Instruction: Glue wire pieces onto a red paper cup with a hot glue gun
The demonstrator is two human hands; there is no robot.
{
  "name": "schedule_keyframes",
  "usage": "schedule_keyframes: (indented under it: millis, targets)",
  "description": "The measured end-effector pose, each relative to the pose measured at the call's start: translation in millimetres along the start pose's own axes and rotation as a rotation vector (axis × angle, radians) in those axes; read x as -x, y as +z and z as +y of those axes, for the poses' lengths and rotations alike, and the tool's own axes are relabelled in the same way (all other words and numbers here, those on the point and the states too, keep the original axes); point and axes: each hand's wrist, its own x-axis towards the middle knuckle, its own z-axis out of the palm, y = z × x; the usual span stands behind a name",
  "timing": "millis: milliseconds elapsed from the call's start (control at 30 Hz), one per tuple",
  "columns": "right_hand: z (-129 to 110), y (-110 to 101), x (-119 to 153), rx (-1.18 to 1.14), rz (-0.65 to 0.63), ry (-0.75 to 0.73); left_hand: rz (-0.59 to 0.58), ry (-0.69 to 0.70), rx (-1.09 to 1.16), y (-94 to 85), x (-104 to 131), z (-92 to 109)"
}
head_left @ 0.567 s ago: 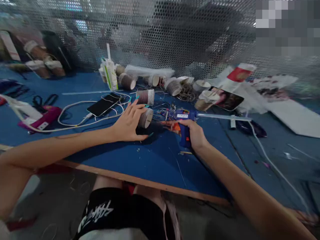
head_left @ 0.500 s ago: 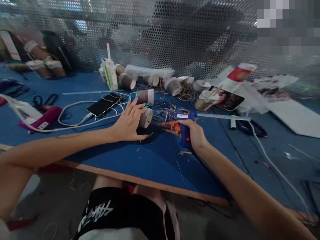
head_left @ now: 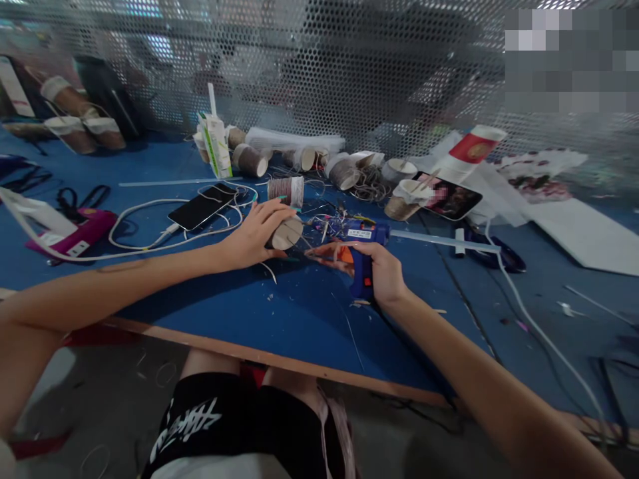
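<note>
My left hand [head_left: 260, 231] is curled around a small round cup [head_left: 287, 233] lying on its side, thumb below and fingers over the top. Its flat, pale round end faces right, toward a thin strand. In my right hand [head_left: 382, 271] is a blue glue gun [head_left: 368, 233] with an orange trigger, its nozzle pointing left toward the cup. A long clear glue stick [head_left: 439, 241] sticks out of its back end. Tangled glue threads and scraps [head_left: 333, 223] lie around the nozzle. Just behind my left fingers rests a cup wound with brown cord [head_left: 286, 190].
A black phone [head_left: 202, 206] with a white cable lies left, near a purple power strip [head_left: 80, 229]. Several wrapped cups [head_left: 249, 159] and a drink carton [head_left: 216, 145] line the mesh partition [head_left: 279, 80]. Another phone [head_left: 449, 196] and a red-and-white paper cup [head_left: 472, 154] are right.
The cup in my left hand has turned so its flat end shows more fully, and my left fingers have closed in around it. The glue gun stays by the cup.
</note>
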Motion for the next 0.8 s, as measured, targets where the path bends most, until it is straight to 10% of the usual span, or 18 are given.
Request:
schedule_keyframes:
  millis: [267,800]
  targets:
    - [5.3,4.1,3.8,0.066,0.192,-0.180,-0.221,0.075,0.255,-14.4,-6.4,-22.7]
    - [15.0,26.8,-19.1,0.029,0.221,-0.228,0.018,0.013,0.215,15.7,-0.3,-6.7]
